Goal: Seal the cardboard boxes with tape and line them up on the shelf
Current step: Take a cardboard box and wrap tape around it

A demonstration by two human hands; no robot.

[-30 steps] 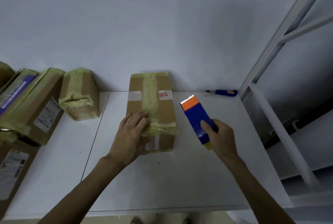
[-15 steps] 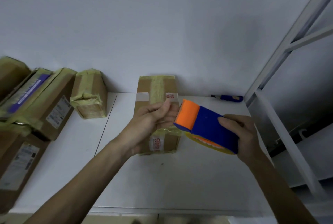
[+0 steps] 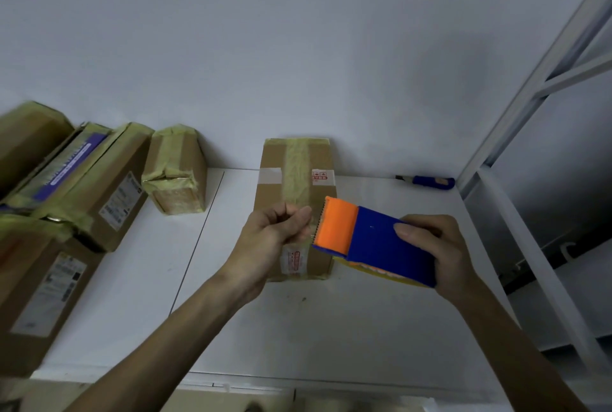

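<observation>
A brown cardboard box (image 3: 291, 173) with a strip of yellowish tape along its top lies on the white shelf (image 3: 331, 319), its far end against the wall. My right hand (image 3: 433, 249) grips a blue tape dispenser (image 3: 374, 241) with an orange front, held above the box's near end. My left hand (image 3: 271, 242) pinches the tape end right at the dispenser's toothed blade. The hands and the dispenser hide the box's near top edge.
Several taped boxes stand to the left: a small one (image 3: 177, 169), a long one (image 3: 89, 186) and a large one (image 3: 36, 282) at the front left. A blue utility knife (image 3: 430, 182) lies by the wall at the right. White rack posts (image 3: 536, 87) rise on the right.
My left hand lifted off the box top and now pinches the tape end. My right hand raised the dispenser from the shelf and turned its orange front toward my left hand.
</observation>
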